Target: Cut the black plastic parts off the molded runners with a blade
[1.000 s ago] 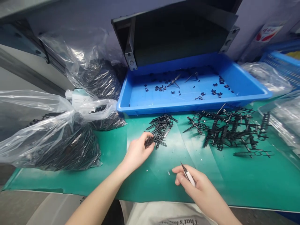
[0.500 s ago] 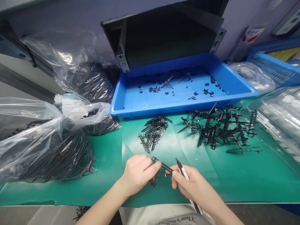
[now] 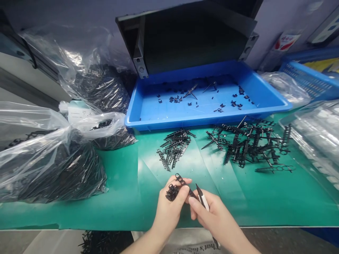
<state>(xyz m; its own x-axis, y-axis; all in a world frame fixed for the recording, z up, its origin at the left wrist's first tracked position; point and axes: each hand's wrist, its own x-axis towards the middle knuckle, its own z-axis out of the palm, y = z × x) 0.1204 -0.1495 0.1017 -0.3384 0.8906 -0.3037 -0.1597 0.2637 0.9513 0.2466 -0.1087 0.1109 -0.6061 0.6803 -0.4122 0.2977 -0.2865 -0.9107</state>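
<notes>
My left hand point(image 3: 169, 206) is closed around a bunch of small black plastic parts point(image 3: 172, 192). Its thumb also presses on a black plastic strip with rings point(image 3: 180, 179) at its far end. The strip's near end is pinched by my right hand point(image 3: 212, 210), whose thumb and forefinger meet close to the left thumb. A black-and-white pen-like tool point(image 3: 202, 199) lies in the right hand too, its dark tip pointing up and away. Beyond the hands lies a small pile of black strips point(image 3: 176, 146) on the green mat. Fingers hide part of the held strip.
A blue tray point(image 3: 159, 125) with scattered black bits stands at the back, beneath a dark shelf point(image 3: 196, 42). To the right is a larger heap of black parts point(image 3: 251, 144) beside clear plastic packs point(image 3: 317, 130). Bags of black parts point(image 3: 58, 169) fill the left.
My left hand has moved right and turned over, so the bunch of black parts in it now shows. The ringed strip has tilted steeper between the two hands, which are closer together.
</notes>
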